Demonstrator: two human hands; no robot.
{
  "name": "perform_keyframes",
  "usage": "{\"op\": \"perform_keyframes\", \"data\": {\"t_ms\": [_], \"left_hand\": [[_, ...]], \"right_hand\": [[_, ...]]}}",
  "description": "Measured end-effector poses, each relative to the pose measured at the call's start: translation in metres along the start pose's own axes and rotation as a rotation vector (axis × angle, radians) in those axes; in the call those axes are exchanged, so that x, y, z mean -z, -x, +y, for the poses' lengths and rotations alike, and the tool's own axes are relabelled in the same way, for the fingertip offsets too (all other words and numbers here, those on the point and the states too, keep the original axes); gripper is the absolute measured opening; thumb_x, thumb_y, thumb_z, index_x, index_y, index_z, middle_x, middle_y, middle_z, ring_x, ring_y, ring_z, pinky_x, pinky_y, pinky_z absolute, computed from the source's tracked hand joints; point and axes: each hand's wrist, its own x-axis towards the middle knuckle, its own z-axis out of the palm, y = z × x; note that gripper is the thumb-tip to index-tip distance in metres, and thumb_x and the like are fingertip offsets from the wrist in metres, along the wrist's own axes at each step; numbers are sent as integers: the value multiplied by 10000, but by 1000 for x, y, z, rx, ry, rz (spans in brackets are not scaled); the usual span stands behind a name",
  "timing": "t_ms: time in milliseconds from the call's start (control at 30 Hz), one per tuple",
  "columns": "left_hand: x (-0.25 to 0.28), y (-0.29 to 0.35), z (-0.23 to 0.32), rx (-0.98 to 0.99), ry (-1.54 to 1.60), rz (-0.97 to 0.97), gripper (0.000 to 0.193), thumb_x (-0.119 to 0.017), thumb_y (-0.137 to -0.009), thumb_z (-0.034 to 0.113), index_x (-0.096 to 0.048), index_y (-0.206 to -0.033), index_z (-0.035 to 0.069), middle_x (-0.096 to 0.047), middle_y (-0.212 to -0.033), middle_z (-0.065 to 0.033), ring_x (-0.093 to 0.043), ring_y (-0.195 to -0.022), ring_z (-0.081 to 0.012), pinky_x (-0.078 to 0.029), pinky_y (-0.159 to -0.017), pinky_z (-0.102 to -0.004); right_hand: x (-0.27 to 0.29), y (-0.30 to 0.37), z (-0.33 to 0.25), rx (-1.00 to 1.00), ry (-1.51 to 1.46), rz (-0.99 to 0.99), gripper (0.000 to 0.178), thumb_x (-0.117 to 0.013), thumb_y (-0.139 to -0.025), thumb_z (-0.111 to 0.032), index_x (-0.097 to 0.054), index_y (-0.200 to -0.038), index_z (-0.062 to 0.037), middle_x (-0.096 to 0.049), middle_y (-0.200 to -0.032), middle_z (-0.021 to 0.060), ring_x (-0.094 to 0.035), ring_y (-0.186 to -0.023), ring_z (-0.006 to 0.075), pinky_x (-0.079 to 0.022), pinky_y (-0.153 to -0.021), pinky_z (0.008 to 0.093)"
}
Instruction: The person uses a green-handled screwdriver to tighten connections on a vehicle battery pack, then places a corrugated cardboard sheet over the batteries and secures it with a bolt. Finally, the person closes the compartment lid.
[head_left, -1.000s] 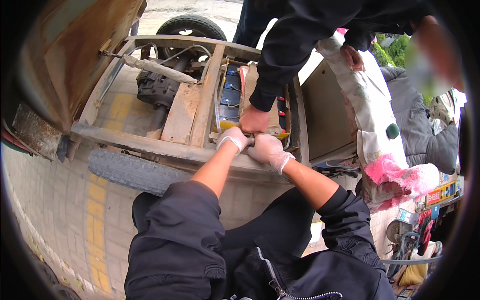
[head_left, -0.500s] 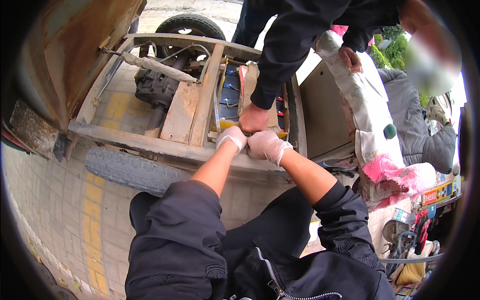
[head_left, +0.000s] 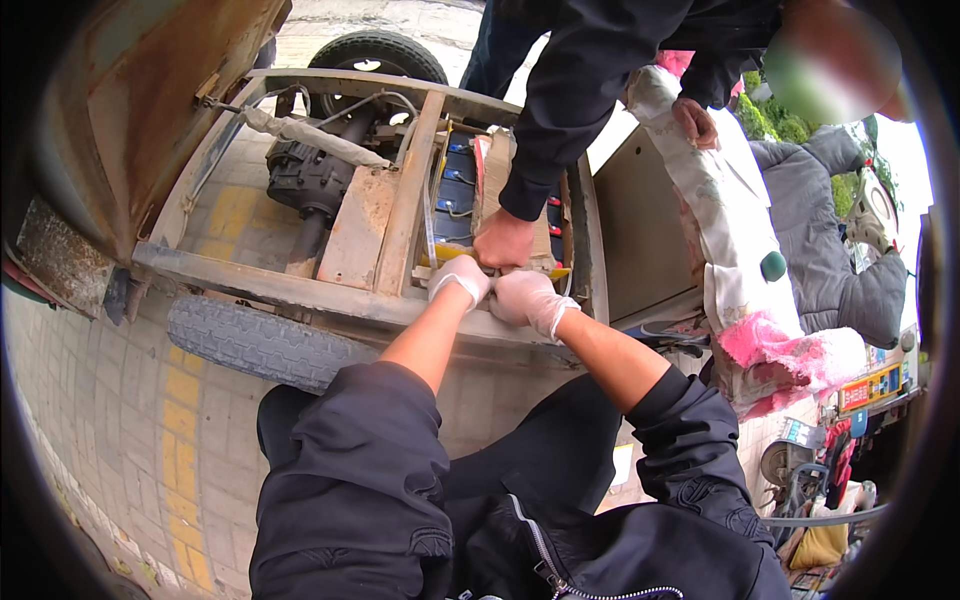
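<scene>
Both my hands wear thin white gloves and meet at the near rail of a vehicle's metal frame (head_left: pixel 270 278). My left hand (head_left: pixel 461 280) is closed, fingers curled over the rail's inner edge. Beside it my right hand (head_left: pixel 532 299) is closed as well; what either one grips is hidden. Another person's fist (head_left: pixel 503 241) presses down just beyond my hands, on a strip of cardboard (head_left: pixel 494 180). Under the cardboard lies a battery pack with blue caps (head_left: pixel 457 177) and wires, set in the frame's compartment. A yellow strip (head_left: pixel 447 252) runs along its near side.
A dark axle housing (head_left: pixel 305 180) sits in the left bay. One tyre (head_left: pixel 265 342) lies along the frame's near side, another wheel (head_left: pixel 375 57) at the far side. A rusty raised panel (head_left: pixel 150 90) stands left. A cloth-covered seat (head_left: pixel 735 240) and pink towel (head_left: pixel 775 345) are at right.
My hands stay together at the rail with hardly any movement. The other person's head has shifted slightly left, and the whole view has drifted a little.
</scene>
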Motion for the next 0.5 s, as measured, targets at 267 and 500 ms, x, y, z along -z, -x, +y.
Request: {"op": "perform_keyframes", "data": {"t_ms": [267, 500], "left_hand": [[0, -1, 0, 6, -19, -19, 508, -733, -812, 439, -729, -1174, 82, -695, -1232, -187, -673, -1141, -350, -546, -925, -427], [0, -3, -1, -27, -33, -23, 598, -760, -789, 532, -723, -1189, 90, -699, -1233, -172, -678, -1130, -342, -546, -914, -421]], "right_hand": [[-9, -2, 1, -31, -78, 55, 347, -545, -903, -288, -761, -1084, -86, -732, -1119, 174, -703, -1048, 340, -561, -882, 439], [-7, -1, 0, -76, -113, 73, 398, -543, -909, -339, -741, -1117, -64, -732, -1110, 177, -704, -1043, 336, -558, -879, 444]]}}
